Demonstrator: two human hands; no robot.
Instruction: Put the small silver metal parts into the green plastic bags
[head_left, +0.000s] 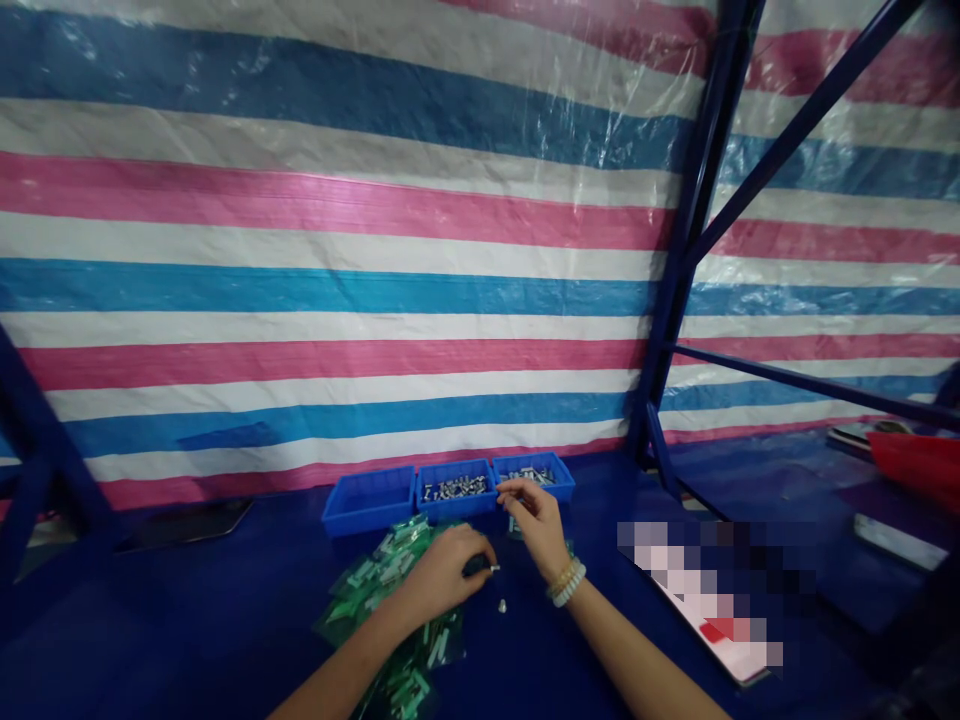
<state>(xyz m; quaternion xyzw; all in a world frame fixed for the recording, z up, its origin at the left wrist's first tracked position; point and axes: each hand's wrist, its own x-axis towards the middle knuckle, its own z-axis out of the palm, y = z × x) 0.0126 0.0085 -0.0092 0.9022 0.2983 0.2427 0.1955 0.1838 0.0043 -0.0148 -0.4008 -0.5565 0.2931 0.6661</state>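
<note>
My left hand [453,568] is closed in a pinch, with a small silvery metal piece [494,569] at its fingertips; its exact kind is too small to tell. Just in front of the blue bins, my right hand [534,512] has its thumb and fingers drawn together; whatever they hold is hidden. A loose shiny metal piece [502,606] lies on the blue tabletop [525,660] between my forearms. Small metal parts fill the middle bin [459,508] and the right bin [565,492]. Clear bags with green and silvery contents [375,572] are heaped under and beside my left forearm.
A third blue bin [361,522] stands at the left of the row. A dark flat object [199,522] lies far left, and a partly blurred pink-white flat thing [720,625] at right. Blue metal posts [690,220] rise before a striped plastic sheet [337,220].
</note>
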